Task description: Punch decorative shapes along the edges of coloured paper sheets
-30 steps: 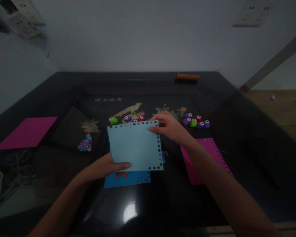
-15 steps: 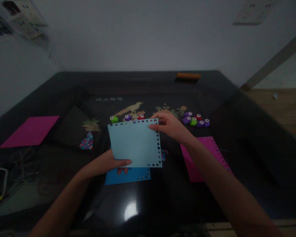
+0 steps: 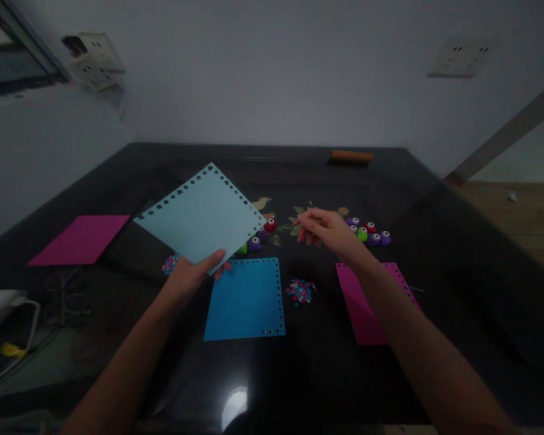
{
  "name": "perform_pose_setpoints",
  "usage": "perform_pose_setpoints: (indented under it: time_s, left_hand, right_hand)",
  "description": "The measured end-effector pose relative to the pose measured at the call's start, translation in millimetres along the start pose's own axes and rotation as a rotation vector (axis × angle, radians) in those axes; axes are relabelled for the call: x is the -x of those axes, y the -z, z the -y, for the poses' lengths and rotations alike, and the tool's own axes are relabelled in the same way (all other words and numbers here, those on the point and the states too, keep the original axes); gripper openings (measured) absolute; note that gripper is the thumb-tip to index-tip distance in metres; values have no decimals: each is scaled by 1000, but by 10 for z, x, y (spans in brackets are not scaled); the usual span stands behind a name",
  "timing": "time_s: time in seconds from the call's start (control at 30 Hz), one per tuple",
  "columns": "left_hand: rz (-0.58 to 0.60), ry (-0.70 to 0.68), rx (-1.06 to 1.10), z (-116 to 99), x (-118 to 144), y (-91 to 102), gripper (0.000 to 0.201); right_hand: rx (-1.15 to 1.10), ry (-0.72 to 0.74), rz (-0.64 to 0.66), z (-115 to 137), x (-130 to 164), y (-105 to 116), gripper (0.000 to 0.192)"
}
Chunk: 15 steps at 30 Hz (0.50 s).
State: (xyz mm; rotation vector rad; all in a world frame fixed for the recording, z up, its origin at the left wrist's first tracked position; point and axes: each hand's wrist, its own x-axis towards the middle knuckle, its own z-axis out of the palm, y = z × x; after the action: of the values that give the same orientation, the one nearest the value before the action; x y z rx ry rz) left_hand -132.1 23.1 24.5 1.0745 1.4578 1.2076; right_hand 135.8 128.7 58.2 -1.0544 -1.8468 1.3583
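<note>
My left hand (image 3: 197, 269) pinches the near corner of a light blue paper sheet (image 3: 202, 214) between thumb and fingers. The sheet is raised and turned like a diamond, with small shaped holes along its edges. My right hand (image 3: 329, 232) is over the table, apart from the sheet, its fingers loosely curled and nothing visible in them. A darker blue sheet (image 3: 247, 299) with holes along its top, right side and part of its bottom edge lies below. Small eye-topped craft punches (image 3: 254, 243) are partly hidden behind the light blue sheet; several more punches (image 3: 361, 234) sit beside my right hand.
Paper confetti (image 3: 301, 291) lies right of the blue sheet, with another confetti pile (image 3: 169, 264) by my left hand. Pink sheets lie at the left (image 3: 81, 240) and right (image 3: 360, 308). A brown roll (image 3: 351, 156) is at the back; cables (image 3: 66, 299) are at left.
My right hand has let go of the light blue sheet and moved right. My left hand has lifted and turned the sheet leftward, uncovering the darker blue sheet and confetti. The view has shifted slightly.
</note>
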Motion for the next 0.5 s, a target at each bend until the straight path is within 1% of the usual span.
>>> perform_pose_setpoints:
  time_s: [0.03,0.1,0.17,0.27,0.3,0.4,0.5]
  left_hand:
    - [-54,-19,59,-11,-6,-9,23]
    - [-114,-50,152,-34,-11,-27,26]
    - [-134,-64,220,-50,-12,-40,28]
    - [-162,-83,289,-51,-19,-51,27]
    - [-183,-93,307,-46,-24,-55,27]
    - [-249,-119,374,-37,-40,-71,29]
    - [-276,-118,419,-39,-42,-93,32]
  right_hand:
    - [14,-2,-2,-3,0,-8,22]
    - [44,2,-3,-9,-6,-36,20]
    - [87,3,-5,-29,-37,-85,19]
    - [252,-44,-27,-112,-152,-190,17]
    - [343,-70,-54,-155,-207,-230,15]
    - [482,-106,-144,-307,-391,-349,14]
    - [600,-115,-225,-443,-544,-470,22]
